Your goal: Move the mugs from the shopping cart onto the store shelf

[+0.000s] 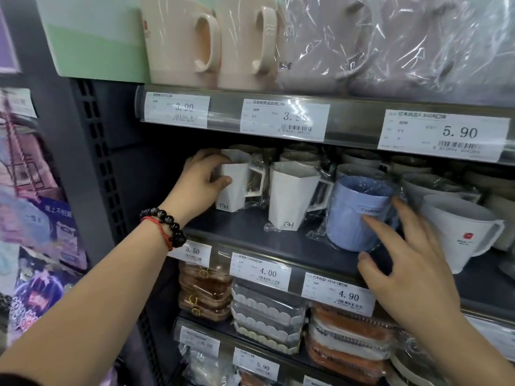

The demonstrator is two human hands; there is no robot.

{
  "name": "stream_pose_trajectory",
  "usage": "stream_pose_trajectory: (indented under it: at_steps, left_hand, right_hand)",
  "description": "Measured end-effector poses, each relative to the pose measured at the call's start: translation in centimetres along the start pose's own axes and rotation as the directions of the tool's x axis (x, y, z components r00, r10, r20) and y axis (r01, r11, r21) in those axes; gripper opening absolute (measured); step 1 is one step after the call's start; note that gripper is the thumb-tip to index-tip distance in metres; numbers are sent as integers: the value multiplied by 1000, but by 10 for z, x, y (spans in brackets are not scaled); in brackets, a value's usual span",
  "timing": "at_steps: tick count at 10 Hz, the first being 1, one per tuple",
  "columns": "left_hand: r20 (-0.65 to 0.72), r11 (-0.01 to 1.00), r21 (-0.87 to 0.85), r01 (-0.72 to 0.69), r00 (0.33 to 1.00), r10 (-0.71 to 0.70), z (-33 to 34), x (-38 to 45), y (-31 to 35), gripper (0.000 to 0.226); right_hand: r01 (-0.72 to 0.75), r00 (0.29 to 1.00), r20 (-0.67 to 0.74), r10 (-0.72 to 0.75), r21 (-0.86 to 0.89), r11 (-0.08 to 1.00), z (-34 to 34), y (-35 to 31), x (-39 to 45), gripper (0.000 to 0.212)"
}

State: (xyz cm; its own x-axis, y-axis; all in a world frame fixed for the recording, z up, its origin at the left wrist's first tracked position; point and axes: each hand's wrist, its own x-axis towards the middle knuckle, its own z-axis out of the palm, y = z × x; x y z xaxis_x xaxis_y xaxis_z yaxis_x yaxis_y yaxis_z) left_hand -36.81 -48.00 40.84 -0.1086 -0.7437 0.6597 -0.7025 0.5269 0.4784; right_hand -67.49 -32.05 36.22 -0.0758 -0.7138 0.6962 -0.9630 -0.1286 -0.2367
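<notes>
On the middle shelf (250,232) stand several plastic-wrapped mugs. My left hand (199,185), a bead bracelet at its wrist, grips a white angular mug (237,188) at the shelf's left end. A second white angular mug (292,199) stands to its right. Beside that sits a blue ribbed mug (354,213) with a "Fashion" label. My right hand (401,254) is spread open just in front of the blue mug, fingertips at or near its wrap; it is blurred. The shopping cart is not in view.
A white mug with a red logo (459,232) stands at the right, more white mugs behind. Pink mugs (178,43) and wrapped goods fill the shelf above. Price tags line the shelf edges. Boxes (267,313) are stacked on the shelf below. A dark upright (92,162) bounds the left.
</notes>
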Motion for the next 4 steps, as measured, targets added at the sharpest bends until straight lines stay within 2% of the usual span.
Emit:
stream_pose_trajectory:
  at_steps: [1,2,3,4]
  left_hand:
    - [-62,1000,-29,3,998,-5,0,-4,3,39]
    - [-249,1000,3,-13,968,14,-3,-14,15,38]
    - [-340,996,-59,-71,939,47,-6,-28,39,26]
    - [-257,984,-118,-137,961,103,10,-47,68,23]
  right_hand:
    - [15,1000,-2,-15,11,1000,1,2,-1,54]
    - [19,999,-33,-17,37,999,2,3,-1,48]
    - [10,998,-63,-3,110,994,0,3,-2,44]
    - [-4,995,-100,27,222,975,-1,4,-3,42]
